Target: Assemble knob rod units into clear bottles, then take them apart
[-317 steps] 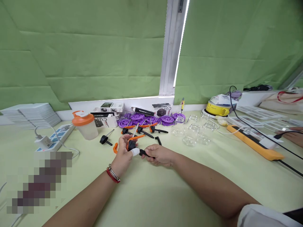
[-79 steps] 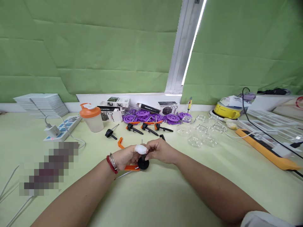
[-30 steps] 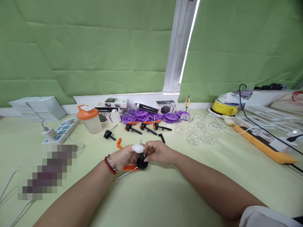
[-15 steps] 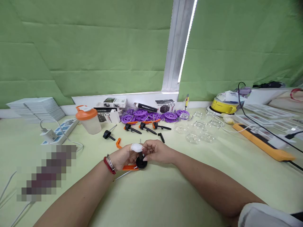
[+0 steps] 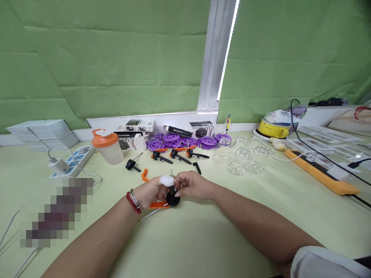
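Head view: both hands meet at table centre over a small black knob assembly (image 5: 173,199), whose round base sits on the pale green table (image 5: 203,239). The left hand (image 5: 152,191), thumb wrapped in white tape, closes around the assembly from the left, with an orange bracket (image 5: 158,205) lying under its palm. The right hand (image 5: 193,184) pinches the upright black stem from the right, fingers narrow on it. A thin metal rod (image 5: 150,214) lies just in front of the left wrist, touching the table. Open table stretches wide toward the near edge and to the right of the forearms. Beyond the hands sit a loose orange clip (image 5: 144,175), a short black peg (image 5: 197,168), a lone black knob with pin (image 5: 131,164), and a row of finished knob pieces (image 5: 179,155). Behind them lie purple wheels (image 5: 185,141) and clear glass cups (image 5: 240,158), well apart from the hands. An orange-lidded shaker (image 5: 108,146) and a white power strip (image 5: 71,162) stand to the left, an orange power strip (image 5: 319,173) and a yellow appliance (image 5: 274,127) to the right. Green blinds (image 5: 116,58) cover the window. Boxes (image 5: 199,129) along the sill read "CUP HOLDER", probably; smaller print is illegible.
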`<action>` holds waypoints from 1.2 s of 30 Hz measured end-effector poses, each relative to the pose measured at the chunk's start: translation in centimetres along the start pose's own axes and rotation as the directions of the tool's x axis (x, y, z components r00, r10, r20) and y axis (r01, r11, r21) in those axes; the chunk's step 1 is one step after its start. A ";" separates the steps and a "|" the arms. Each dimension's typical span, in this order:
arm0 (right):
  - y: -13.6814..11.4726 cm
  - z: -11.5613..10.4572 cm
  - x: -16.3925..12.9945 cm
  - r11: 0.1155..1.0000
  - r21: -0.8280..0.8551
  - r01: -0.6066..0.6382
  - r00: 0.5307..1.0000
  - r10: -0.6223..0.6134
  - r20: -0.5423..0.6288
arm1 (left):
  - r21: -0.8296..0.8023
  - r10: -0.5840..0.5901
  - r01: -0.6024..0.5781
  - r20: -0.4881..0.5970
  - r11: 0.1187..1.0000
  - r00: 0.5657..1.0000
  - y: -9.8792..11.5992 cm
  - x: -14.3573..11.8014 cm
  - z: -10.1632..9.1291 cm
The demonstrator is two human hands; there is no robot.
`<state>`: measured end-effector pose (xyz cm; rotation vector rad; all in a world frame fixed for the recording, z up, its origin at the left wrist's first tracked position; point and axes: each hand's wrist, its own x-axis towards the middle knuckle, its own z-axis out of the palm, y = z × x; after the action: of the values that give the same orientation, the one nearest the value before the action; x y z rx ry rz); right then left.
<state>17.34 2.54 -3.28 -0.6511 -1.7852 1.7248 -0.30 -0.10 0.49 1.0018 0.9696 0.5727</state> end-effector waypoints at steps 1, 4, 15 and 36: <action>0.0 0.0 0.0 1.000 -0.001 0.001 1.000 -0.001 -0.004 | 0.001 -0.002 0.002 -0.008 1.000 1.000 0.0 0.0 0.0; 0.0 0.0 0.0 1.000 -0.003 0.008 1.000 -0.008 -0.009 | -0.005 -0.007 0.007 -0.016 1.000 1.000 -0.1 0.1 -0.1; -0.1 0.1 0.0 1.000 0.025 0.006 1.000 -0.006 -0.002 | -0.010 -0.010 0.011 0.069 1.000 0.998 -0.1 0.3 -0.5; -0.6 0.3 -0.2 0.999 0.015 -0.031 0.999 0.031 -0.038 | 0.006 -0.030 0.029 0.102 1.000 0.994 0.0 0.3 -0.7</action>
<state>17.26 2.16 -2.65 -0.7041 -1.7436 1.7331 -0.77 0.42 0.29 1.0095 0.8944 0.4904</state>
